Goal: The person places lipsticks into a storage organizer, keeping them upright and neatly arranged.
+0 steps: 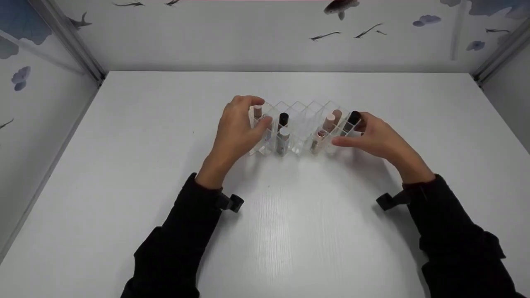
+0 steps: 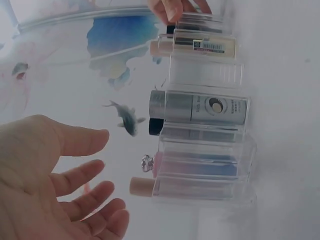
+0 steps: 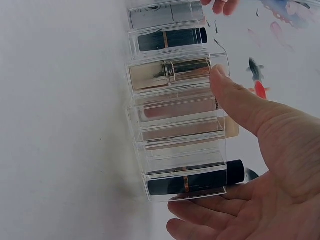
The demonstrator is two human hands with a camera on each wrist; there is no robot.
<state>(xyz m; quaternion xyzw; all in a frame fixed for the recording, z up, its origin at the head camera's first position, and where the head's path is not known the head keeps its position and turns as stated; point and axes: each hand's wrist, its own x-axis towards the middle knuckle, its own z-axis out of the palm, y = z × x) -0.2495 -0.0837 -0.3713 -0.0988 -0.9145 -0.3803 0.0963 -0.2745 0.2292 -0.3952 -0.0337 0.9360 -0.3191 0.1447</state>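
A clear lipstick organizer (image 1: 305, 120) with diamond-shaped cells stands on the table, several tubes upright in it. My right hand (image 1: 374, 134) grips its right end, thumb at the front and fingers round the side by a black tube (image 3: 207, 182). Over the left end hovers my left hand (image 1: 240, 126); the left wrist view shows its fingers loosely bent and apart from the organizer, holding nothing. Nearest that hand are a tube with a pale beige cap (image 2: 142, 186) and a pink-topped one (image 2: 158, 164). A silver tube (image 2: 205, 108) and a black-capped tube (image 1: 283, 119) stand near the middle.
The white table (image 1: 265, 231) runs to a back panel (image 1: 232, 37) printed with fish and plants. Side panels (image 1: 25, 124) border it. Black sleeves (image 1: 178, 240) and a small black wrist device (image 1: 230, 203) lie low over the surface.
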